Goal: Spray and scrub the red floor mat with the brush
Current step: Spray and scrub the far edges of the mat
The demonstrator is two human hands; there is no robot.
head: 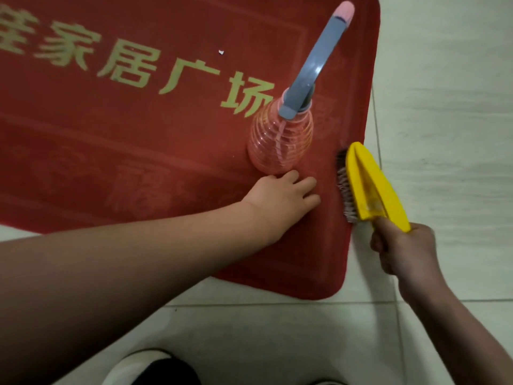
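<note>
The red floor mat (138, 140) lies flat on a pale tile floor (444, 107), its right edge and near right corner in view, with yellow-green lettering (133, 70) running across its upper part. A spray bottle (280, 143) stands upright on the mat near that right edge. Its body is clear, ribbed and pink-tinted, and its grey trigger head (316, 56) ends in a pink nozzle tip (345, 9) that points away from the person.

The left hand (280, 195) rests palm down on the mat just in front of the bottle's base, fingers straight and slightly spread, holding nothing. Whether it actually touches the bottle cannot be told.

The right hand (402, 251) is over the tiles just off the mat's edge, fingers curled tight around the near end of a yellow scrubbing brush (372, 187). The brush is tilted onto its side so that its bristles (344, 184) face left and meet the mat along its right border, beside the bottle and apart from it.

A small white speck (221, 52) sits on the mat further back. At the bottom edge of the view is part of a black-and-white shoe (150, 368) on the tiles
</note>
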